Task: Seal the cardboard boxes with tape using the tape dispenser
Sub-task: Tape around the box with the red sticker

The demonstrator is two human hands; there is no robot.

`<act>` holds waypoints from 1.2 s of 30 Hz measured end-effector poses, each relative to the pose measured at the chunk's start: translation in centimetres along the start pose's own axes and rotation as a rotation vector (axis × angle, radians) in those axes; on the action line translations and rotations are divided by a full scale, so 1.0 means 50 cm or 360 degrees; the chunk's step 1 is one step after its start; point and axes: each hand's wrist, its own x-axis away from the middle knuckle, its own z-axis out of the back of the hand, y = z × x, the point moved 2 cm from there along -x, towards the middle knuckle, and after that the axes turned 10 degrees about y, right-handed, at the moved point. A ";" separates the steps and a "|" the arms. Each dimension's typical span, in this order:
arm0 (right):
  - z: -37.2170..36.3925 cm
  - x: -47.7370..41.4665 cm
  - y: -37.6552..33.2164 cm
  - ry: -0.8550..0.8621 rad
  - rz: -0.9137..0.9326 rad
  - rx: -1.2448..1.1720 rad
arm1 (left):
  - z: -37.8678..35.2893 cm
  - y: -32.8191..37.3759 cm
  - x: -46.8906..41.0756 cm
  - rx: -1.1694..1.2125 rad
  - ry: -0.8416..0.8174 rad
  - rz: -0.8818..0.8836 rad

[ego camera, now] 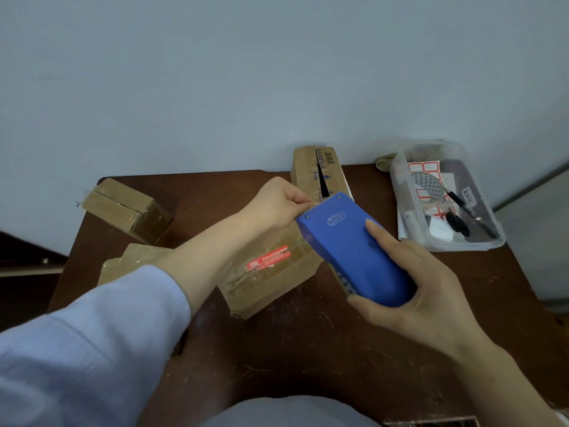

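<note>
Tape dispenser (354, 251) is held above the table (308, 359), over the right end of the box with the red sticker (271, 272). Right hand (431, 291) grips it around the rear body, index finger laid flat along the top and thumb under the near edge. Left hand (274, 204) has its fingers curled into a pinch at the toothed front edge, probably on the tape end; the tape is clear and I can't make it out. Handling, as a judgement: the dispenser is a rigid plastic shell, light, fine in one hand, and the body is the place to hold it, with skin kept off the serrated cutter. The tape is thin and sticky and folds onto itself if it goes slack, so hold only the tip. The boxes are small, light and already crinkled with old tape, so they will likely slide under a pull and need pinning. Rear box (320, 171) shows an open seam, and the left box (126, 211) also shows a gap. A fourth box (129, 260) is mostly hidden under the left forearm. The roll inside the dispenser is not visible. The plastic tub (492, 241) at right holds labels, scissors and a pen; the rest is unclear.
</note>
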 end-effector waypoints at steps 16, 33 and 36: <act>-0.008 0.035 0.020 -0.0270 -0.0316 0.0186 | 0.001 -0.096 -0.110 -0.0413 0.0057 -0.0112; -0.047 0.026 0.039 -0.0470 -0.0407 0.0359 | -0.017 -0.157 -0.114 -0.0343 0.0128 -0.0290; -0.050 0.022 0.036 -0.0534 -0.0402 0.0422 | -0.019 -0.161 -0.117 -0.0362 0.0133 -0.0270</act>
